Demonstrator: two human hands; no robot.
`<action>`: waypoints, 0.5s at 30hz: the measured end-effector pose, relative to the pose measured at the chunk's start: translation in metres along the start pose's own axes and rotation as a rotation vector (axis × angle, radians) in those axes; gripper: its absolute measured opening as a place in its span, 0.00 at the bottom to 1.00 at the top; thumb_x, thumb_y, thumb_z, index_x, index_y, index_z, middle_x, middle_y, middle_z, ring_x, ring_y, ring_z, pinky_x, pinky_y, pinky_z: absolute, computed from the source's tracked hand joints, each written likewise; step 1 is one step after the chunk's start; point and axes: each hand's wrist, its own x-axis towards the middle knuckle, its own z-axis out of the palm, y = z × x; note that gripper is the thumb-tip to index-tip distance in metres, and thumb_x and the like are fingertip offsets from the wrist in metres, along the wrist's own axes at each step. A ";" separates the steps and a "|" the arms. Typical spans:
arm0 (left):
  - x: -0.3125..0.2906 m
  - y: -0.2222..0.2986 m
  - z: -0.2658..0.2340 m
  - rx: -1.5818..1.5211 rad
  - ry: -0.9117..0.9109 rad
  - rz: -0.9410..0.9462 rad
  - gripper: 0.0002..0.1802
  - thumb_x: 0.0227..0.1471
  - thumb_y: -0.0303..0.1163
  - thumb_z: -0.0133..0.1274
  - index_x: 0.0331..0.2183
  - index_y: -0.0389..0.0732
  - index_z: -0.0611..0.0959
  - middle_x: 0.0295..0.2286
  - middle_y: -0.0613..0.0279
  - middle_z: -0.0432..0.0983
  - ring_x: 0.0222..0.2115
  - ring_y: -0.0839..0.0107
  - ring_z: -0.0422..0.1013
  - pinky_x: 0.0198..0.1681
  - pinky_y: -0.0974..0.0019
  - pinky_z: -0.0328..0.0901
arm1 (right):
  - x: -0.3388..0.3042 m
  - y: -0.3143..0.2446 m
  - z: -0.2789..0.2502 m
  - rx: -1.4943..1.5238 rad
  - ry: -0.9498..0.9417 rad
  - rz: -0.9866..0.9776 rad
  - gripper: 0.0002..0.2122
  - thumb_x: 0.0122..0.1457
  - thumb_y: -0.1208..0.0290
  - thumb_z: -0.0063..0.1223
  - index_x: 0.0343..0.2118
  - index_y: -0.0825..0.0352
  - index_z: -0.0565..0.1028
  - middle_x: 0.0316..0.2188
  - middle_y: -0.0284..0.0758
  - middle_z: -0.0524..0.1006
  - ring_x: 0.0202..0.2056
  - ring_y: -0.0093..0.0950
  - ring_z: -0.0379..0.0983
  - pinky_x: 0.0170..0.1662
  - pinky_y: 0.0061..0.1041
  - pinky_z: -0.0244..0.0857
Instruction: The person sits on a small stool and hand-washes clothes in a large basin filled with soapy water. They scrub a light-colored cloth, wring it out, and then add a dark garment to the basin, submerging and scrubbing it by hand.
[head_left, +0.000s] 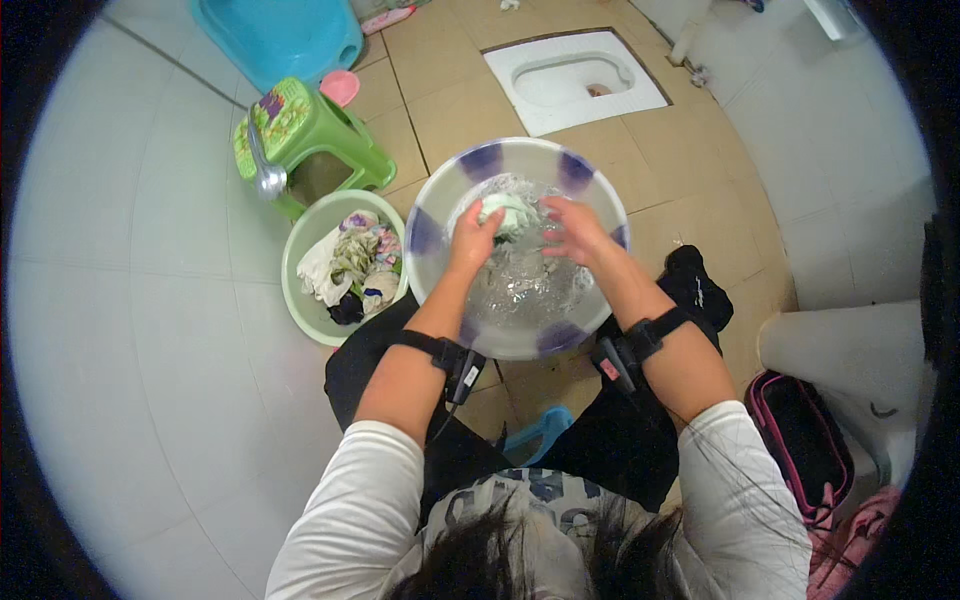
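Note:
A large white basin (520,347) with purple patches stands between my knees, holding rippling, foamy water. My left hand (474,240) is closed on a pale green wet cloth (510,214) at the water's surface, in the far left part of the basin. My right hand (577,232) hovers over the water to the right of the cloth, its fingers apart and holding nothing. What lies under the water is hard to make out.
A light green basin (292,285) of clothes stands at the left. Behind it a shower head (268,178) hangs against a green stool (330,130). Further off are a blue tub (280,45), a pink scoop (340,88) and a squat toilet (575,82). A black bag (800,440) lies right.

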 end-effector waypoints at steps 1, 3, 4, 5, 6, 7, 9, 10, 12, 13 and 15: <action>0.001 0.010 -0.002 -0.104 0.063 0.028 0.15 0.43 0.31 0.47 0.35 0.34 0.70 0.29 0.62 0.70 0.30 0.77 0.65 0.34 0.75 0.59 | -0.006 0.000 0.010 0.056 -0.019 0.053 0.28 0.45 0.52 0.45 0.47 0.61 0.56 0.50 0.42 0.46 0.46 0.42 0.53 0.44 0.42 0.52; -0.001 0.040 -0.007 -0.194 0.058 0.064 0.20 0.43 0.33 0.47 0.37 0.29 0.67 0.31 0.57 0.69 0.31 0.74 0.65 0.35 0.74 0.58 | -0.018 0.002 0.028 0.174 -0.059 0.160 0.32 0.43 0.47 0.44 0.48 0.61 0.54 0.51 0.44 0.41 0.46 0.45 0.52 0.44 0.45 0.51; -0.003 0.055 -0.008 -0.240 0.052 0.081 0.23 0.43 0.34 0.47 0.38 0.27 0.66 0.32 0.55 0.68 0.32 0.72 0.64 0.36 0.73 0.58 | -0.017 0.001 0.029 0.313 -0.115 0.226 0.32 0.44 0.46 0.42 0.48 0.61 0.54 0.51 0.44 0.43 0.47 0.45 0.52 0.45 0.45 0.51; -0.005 0.070 -0.007 -0.282 0.002 0.104 0.21 0.43 0.33 0.47 0.38 0.28 0.66 0.32 0.56 0.68 0.32 0.73 0.64 0.36 0.73 0.58 | -0.014 0.001 0.027 0.451 -0.169 0.285 0.32 0.44 0.44 0.40 0.48 0.60 0.54 0.50 0.43 0.45 0.47 0.44 0.52 0.45 0.44 0.51; -0.010 0.082 -0.006 -0.323 -0.045 0.121 0.20 0.44 0.33 0.46 0.38 0.28 0.66 0.32 0.57 0.68 0.32 0.74 0.64 0.35 0.74 0.58 | -0.011 0.000 0.025 0.587 -0.227 0.347 0.32 0.44 0.42 0.37 0.48 0.60 0.54 0.50 0.43 0.47 0.47 0.44 0.52 0.46 0.44 0.51; -0.013 0.093 -0.004 -0.365 -0.093 0.138 0.19 0.44 0.32 0.46 0.37 0.29 0.66 0.32 0.58 0.67 0.32 0.75 0.64 0.35 0.74 0.59 | -0.010 -0.002 0.022 0.599 -0.326 0.230 0.32 0.45 0.42 0.35 0.48 0.61 0.54 0.50 0.42 0.48 0.47 0.44 0.53 0.46 0.43 0.51; -0.020 0.103 -0.001 -0.446 -0.124 0.127 0.16 0.44 0.30 0.45 0.36 0.31 0.67 0.32 0.60 0.67 0.33 0.77 0.63 0.35 0.74 0.58 | -0.017 -0.008 0.023 0.609 -0.513 0.009 0.32 0.46 0.41 0.30 0.48 0.62 0.54 0.49 0.41 0.52 0.46 0.43 0.54 0.45 0.43 0.52; -0.021 0.109 0.000 -0.462 -0.144 0.133 0.16 0.44 0.30 0.45 0.36 0.31 0.67 0.32 0.60 0.67 0.33 0.77 0.63 0.36 0.74 0.57 | -0.019 -0.012 0.025 0.643 -0.391 -0.024 0.30 0.49 0.43 0.27 0.45 0.65 0.58 0.44 0.38 0.61 0.45 0.37 0.58 0.45 0.38 0.54; -0.021 0.106 0.007 -0.462 -0.117 0.128 0.16 0.44 0.30 0.45 0.37 0.32 0.67 0.32 0.62 0.67 0.33 0.78 0.62 0.37 0.75 0.56 | -0.009 -0.015 0.016 0.698 -0.353 -0.082 0.28 0.49 0.45 0.28 0.42 0.67 0.60 0.41 0.38 0.64 0.42 0.34 0.61 0.45 0.36 0.56; -0.022 0.108 0.009 -0.466 -0.177 0.127 0.16 0.44 0.30 0.45 0.37 0.32 0.67 0.32 0.62 0.67 0.33 0.78 0.62 0.37 0.75 0.56 | -0.004 -0.017 0.011 0.725 -0.334 -0.112 0.27 0.50 0.46 0.29 0.41 0.68 0.62 0.39 0.37 0.65 0.41 0.33 0.62 0.44 0.34 0.56; -0.028 0.113 0.006 -0.464 -0.279 0.115 0.16 0.45 0.30 0.45 0.37 0.33 0.67 0.32 0.63 0.67 0.34 0.78 0.62 0.38 0.76 0.56 | -0.010 -0.023 0.009 0.768 -0.284 -0.060 0.26 0.50 0.48 0.31 0.39 0.70 0.63 0.37 0.39 0.67 0.39 0.32 0.64 0.44 0.32 0.57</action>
